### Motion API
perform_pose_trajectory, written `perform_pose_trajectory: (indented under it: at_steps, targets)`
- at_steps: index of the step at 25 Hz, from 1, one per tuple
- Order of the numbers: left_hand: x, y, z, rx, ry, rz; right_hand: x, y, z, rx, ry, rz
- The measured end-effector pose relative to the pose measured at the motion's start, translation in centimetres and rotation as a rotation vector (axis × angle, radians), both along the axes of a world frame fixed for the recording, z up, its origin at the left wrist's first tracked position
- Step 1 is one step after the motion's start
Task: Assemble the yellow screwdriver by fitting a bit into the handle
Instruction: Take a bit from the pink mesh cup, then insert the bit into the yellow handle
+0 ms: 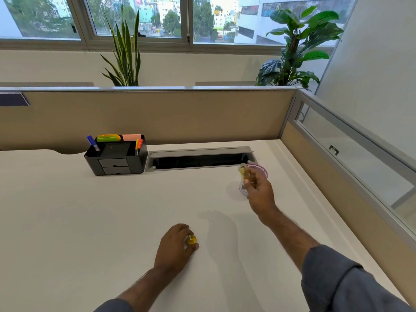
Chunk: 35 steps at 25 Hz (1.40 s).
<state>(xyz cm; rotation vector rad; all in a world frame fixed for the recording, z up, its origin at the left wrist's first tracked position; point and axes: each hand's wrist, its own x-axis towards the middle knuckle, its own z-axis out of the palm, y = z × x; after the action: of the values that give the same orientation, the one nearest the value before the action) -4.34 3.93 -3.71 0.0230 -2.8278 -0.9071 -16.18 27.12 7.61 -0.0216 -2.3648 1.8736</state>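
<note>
A wide white surface (90,221) spreads under both hands, walled by a tan partition (157,118) beyond them and a second partition with a glass strip off past the right hand. Behind the far partition, well past the hands, stand two leafy plants, a spiky one (126,52) and a broad-leaved one (297,48), before a row of windows.

On the surface beyond the left hand, a grey cable tray (200,157) lies open with a dark slot, and just to its left sits a black desk organizer (116,157) holding markers and coloured sticky notes.

The right hand (261,192) is stretched forward and lifted, fingers closed round a yellow translucent screwdriver handle (246,174), whose free end points up and away from the person. Right behind that hand stands a clear cup with a purple rim (262,171), partly hidden by the fingers; whether the hand touches it cannot be told.

The left hand (175,246) rests low on the surface, nearer the person and well apart from the right hand, its fingertips pinched on a small yellow round piece (192,239), which looks like a cap or bit holder of the screwdriver. No separate bit can be made out in either hand.
</note>
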Motion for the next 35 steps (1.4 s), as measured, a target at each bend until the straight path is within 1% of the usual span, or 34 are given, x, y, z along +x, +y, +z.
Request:
perform_pose_trajectory:
  at_steps: [2,4,7,11,16,21,25,28,30,35]
  targets:
    - [-0.1,-0.1,0.8,0.056,0.01,0.059,1.0,-0.6,0.1,-0.042,-0.042,0.019]
    - [-0.3,-0.5,2.2,0.17,-0.002,0.13,1.7,-0.9,0.2,-0.099,-0.079,0.03]
    - [-0.9,-1.3,5.2,0.357,0.038,0.128,2.7,-1.8,0.4,-0.198,-0.134,0.034]
    - [-1.5,-2.5,9.9,0.349,0.145,0.032,4.1,-3.7,1.2,-0.178,-0.148,0.138]
    - [-1.7,-3.4,13.9,0.346,0.221,0.05,5.4,-5.7,3.7,-0.161,-0.053,0.245]
    - [-0.8,-3.8,15.9,0.492,0.215,0.137,6.6,-6.9,6.0,-0.18,0.062,0.309]
    - [0.1,-4.3,16.9,0.604,0.257,0.068,7.4,-7.9,7.3,-0.174,0.083,0.372]
    - [0.6,-4.5,17.7,0.748,0.21,0.032,7.9,-8.6,7.9,-0.149,0.083,0.394]
    - [0.8,-4.6,18.0,0.812,0.174,0.003,8.2,-8.9,8.3,-0.141,0.084,0.415]
    - [1.3,-4.4,18.4,0.783,0.14,0.006,8.8,-9.5,9.0,-0.105,0.071,0.505]
